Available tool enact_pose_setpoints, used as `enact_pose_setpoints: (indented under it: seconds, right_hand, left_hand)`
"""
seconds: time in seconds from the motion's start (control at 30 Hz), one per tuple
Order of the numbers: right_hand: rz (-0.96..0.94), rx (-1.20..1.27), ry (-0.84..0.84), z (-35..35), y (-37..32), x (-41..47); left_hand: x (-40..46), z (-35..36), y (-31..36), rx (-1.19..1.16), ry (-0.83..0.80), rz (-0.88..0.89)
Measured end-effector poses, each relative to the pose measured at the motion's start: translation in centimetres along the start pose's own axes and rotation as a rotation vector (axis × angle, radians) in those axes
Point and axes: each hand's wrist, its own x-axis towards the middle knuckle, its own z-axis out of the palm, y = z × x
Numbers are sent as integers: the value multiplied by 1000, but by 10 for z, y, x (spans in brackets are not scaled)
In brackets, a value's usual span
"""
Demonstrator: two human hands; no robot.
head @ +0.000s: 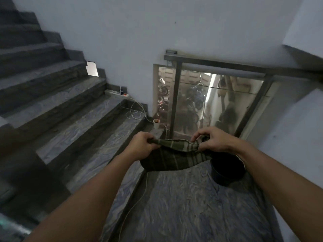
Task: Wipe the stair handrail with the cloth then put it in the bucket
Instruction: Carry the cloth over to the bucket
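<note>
I hold a dark green cloth [174,157] with pale stripes stretched between both hands above the landing. My left hand [141,145] grips its left end in a closed fist. My right hand [211,139] pinches the right end with thumb and fingers. The cloth sags in the middle. A dark bucket [227,169] stands on the floor just below and right of the cloth, partly hidden by my right wrist. The metal handrail [218,66] runs across the top of a glass panel beyond my hands, apart from the cloth.
Grey marbled stairs [70,105] climb to the left. A power strip [117,93] with white cables [136,112] lies on a step by the wall. A paper cup [156,123] stands at the landing's corner. A thin cable [139,198] trails across the landing floor [183,206].
</note>
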Motion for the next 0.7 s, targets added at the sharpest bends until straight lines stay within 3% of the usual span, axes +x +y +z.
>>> enact_pose_setpoints:
  seconds: [0.27,0.5,0.7]
  right_hand:
    - [167,18,76,-33,82,81]
    - [281,54,345,-79,125,150]
    - [383,-25,291,-134,146,162]
  left_hand:
    - [146,19,6,20,-144,12]
    - [265,20,30,56,-325,-26]
    - [333,25,71,174,-390,14]
